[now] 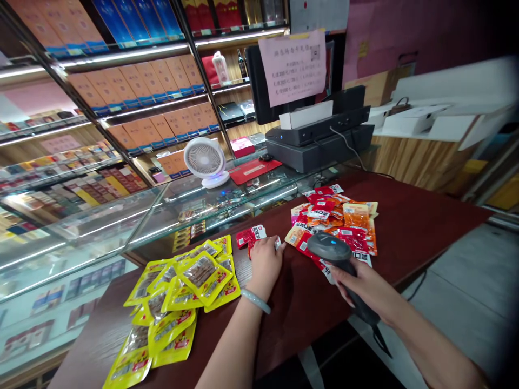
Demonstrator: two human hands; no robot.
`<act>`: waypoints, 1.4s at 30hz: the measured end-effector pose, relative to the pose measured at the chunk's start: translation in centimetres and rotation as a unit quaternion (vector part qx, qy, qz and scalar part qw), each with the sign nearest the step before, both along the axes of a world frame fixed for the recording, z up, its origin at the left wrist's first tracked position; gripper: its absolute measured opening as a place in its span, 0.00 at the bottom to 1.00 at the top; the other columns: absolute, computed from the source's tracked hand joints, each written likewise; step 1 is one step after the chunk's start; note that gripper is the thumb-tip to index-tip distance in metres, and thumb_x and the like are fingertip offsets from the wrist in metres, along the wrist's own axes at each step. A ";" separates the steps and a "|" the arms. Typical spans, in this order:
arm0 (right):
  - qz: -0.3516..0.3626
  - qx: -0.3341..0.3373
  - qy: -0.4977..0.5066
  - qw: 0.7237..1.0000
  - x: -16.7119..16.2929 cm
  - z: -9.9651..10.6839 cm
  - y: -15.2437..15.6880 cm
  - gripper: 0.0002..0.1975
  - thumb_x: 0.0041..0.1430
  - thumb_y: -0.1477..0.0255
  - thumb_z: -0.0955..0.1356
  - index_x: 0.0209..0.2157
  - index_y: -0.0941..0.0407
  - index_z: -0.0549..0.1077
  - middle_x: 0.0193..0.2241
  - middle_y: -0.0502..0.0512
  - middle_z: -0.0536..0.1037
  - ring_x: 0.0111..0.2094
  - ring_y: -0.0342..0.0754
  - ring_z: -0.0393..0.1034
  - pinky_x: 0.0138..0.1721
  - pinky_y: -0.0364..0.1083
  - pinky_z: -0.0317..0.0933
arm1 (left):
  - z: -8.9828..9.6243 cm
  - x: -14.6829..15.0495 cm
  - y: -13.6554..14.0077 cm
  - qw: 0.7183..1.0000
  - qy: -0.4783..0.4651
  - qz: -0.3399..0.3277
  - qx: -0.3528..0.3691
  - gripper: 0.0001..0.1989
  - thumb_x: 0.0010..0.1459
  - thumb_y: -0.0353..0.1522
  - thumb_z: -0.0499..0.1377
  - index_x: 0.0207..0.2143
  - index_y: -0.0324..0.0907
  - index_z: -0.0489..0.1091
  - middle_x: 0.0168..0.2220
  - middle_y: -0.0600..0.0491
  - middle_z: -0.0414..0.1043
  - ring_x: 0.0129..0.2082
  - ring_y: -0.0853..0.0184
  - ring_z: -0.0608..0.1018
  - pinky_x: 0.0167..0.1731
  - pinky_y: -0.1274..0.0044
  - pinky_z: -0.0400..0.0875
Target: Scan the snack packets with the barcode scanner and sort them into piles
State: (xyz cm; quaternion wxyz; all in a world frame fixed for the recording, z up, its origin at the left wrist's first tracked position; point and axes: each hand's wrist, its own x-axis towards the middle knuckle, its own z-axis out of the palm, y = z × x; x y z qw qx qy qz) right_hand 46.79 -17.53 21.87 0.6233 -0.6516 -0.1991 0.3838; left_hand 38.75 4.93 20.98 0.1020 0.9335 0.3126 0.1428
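In my right hand (367,286) is a black handheld barcode scanner (330,249), its fingers wrapped round the handle and a small blue light glowing on its head. My left hand (266,261), with a pale bangle (255,301) at the wrist, is closed over a small red snack packet, mostly hidden under the fingers. Just beyond it lie red-and-white snack packets (248,235). Behind the scanner is a heap of red and orange snack packets (324,208). Left of my left hand, yellow snack packets (203,271) lie in an overlapping pile.
The dark red tabletop (421,213) adjoins a glass display counter (162,210). On the glass stand a white fan (205,159), a red mat (255,172) and a monitor (263,116) with a pink notice (295,70), beside a black cash drawer (300,154). Shelves of boxes rise behind.
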 end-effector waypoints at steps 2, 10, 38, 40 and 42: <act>0.009 -0.002 -0.001 1.000 0.0 -0.1 -0.3 0.21 0.54 0.51 0.69 0.31 0.54 0.64 0.15 0.42 0.65 0.16 0.39 0.59 0.18 0.40 0.55 | 0.2 0.8 -0.3 1.000 0.011 0.001 0.013 0.19 0.63 0.42 0.52 0.51 0.46 0.73 0.48 0.46 0.74 0.49 0.57 0.72 0.50 0.68 0.61; 0.021 0.000 -0.039 0.999 0.4 -1.1 -0.5 0.20 0.55 0.51 0.68 0.33 0.54 0.63 0.15 0.41 0.65 0.14 0.40 0.59 0.16 0.40 0.56 | 0.4 4.4 -0.3 0.999 0.035 0.008 0.031 0.15 0.63 0.41 0.52 0.35 0.44 0.77 0.42 0.45 0.75 0.48 0.55 0.71 0.47 0.65 0.60; 0.081 0.014 -0.036 0.996 -2.7 -0.8 2.2 0.22 0.53 0.49 0.69 0.33 0.54 0.63 0.17 0.40 0.64 0.14 0.39 0.59 0.16 0.40 0.57 | 1.4 -3.2 4.9 0.977 -0.091 0.173 -0.091 0.14 0.65 0.39 0.48 0.40 0.46 0.71 0.35 0.51 0.78 0.35 0.63 0.77 0.35 0.75 0.62; 0.067 0.009 -0.038 0.997 -2.3 -0.6 1.5 0.21 0.53 0.50 0.69 0.33 0.54 0.63 0.16 0.41 0.64 0.14 0.39 0.58 0.16 0.40 0.56 | 1.9 -3.8 5.7 0.971 -0.085 0.218 -0.050 0.13 0.64 0.39 0.49 0.42 0.45 0.71 0.38 0.50 0.78 0.40 0.59 0.76 0.40 0.71 0.62; 0.054 0.007 -0.041 0.998 -1.8 -0.5 0.8 0.20 0.54 0.51 0.68 0.33 0.54 0.64 0.16 0.41 0.65 0.15 0.40 0.59 0.17 0.41 0.57 | 2.1 -3.9 5.7 0.964 -0.098 0.246 0.006 0.14 0.63 0.39 0.52 0.46 0.44 0.69 0.43 0.47 0.77 0.46 0.55 0.74 0.44 0.68 0.61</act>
